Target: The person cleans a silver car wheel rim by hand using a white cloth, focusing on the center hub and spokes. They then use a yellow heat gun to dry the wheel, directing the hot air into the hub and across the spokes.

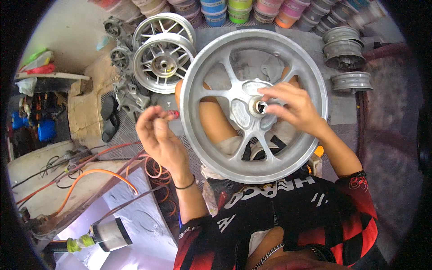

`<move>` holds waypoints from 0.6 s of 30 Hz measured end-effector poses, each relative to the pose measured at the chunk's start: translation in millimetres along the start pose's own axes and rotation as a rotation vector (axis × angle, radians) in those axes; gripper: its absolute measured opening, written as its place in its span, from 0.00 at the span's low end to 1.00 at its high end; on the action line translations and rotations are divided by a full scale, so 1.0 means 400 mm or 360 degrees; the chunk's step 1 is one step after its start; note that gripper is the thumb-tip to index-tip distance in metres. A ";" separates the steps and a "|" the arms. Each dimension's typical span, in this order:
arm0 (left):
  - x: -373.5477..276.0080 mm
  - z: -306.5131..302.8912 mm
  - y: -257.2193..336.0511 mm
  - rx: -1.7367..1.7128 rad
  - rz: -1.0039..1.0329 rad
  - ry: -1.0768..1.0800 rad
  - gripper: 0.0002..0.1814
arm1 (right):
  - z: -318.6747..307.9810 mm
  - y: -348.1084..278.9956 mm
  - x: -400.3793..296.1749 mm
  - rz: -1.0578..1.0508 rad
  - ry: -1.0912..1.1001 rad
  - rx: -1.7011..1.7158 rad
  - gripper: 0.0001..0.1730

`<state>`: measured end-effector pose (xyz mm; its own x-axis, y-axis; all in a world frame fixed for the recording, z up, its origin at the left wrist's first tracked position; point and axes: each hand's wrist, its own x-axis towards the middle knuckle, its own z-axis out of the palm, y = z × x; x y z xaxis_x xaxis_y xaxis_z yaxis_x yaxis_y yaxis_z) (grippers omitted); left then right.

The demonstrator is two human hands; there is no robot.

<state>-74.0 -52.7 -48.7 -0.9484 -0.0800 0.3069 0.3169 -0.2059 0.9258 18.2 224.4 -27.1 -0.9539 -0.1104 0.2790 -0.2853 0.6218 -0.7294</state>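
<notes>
A bare metal motorcycle wheel rim (188, 141) rests on my lap, its spokes and centre hub facing up. Over the hub (255, 106) is my right hand (290, 107), thumb and fingers apart on either side of the hub's opening; whether it touches the hub or pinches something small there I cannot tell. Left of the wheel, my left hand (162, 135) is raised in the air with its fingers curled and blurred. A small red object (173, 113) shows just beyond its fingertips; whether the hand touches it is unclear.
Two spoked wheels (164, 64) lean at the upper left beside metal castings (130, 96). Stacked rims (343, 50) stand at the right. Labelled tubs (214, 11) line the far edge. Black sandals (109, 118), orange hoses (98, 170) and a white cylindrical cup (111, 234) are at the left.
</notes>
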 end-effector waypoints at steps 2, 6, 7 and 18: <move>0.073 -0.018 -0.030 0.0124 -0.0240 -0.0022 0.18 | 0.021 0.018 0.010 0.0285 0.0205 0.0533 0.12; 0.242 0.078 -0.135 0.0314 -0.0623 -0.0706 0.25 | -0.006 0.036 0.033 0.0706 0.0312 0.1125 0.15; 0.272 0.122 -0.172 0.0317 -0.0688 -0.0945 0.25 | -0.015 0.038 0.029 0.0777 0.0319 0.1218 0.16; 0.241 0.267 -0.196 0.0694 -0.0782 -0.1006 0.15 | -0.060 -0.030 -0.036 0.1041 0.0564 0.2160 0.52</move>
<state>-191.7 59.9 -68.1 -0.8456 0.4952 -0.1992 -0.0345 0.3216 0.9462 37.6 237.2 -7.3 -0.9274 0.1962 -0.3186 0.1045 -0.6817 -0.7241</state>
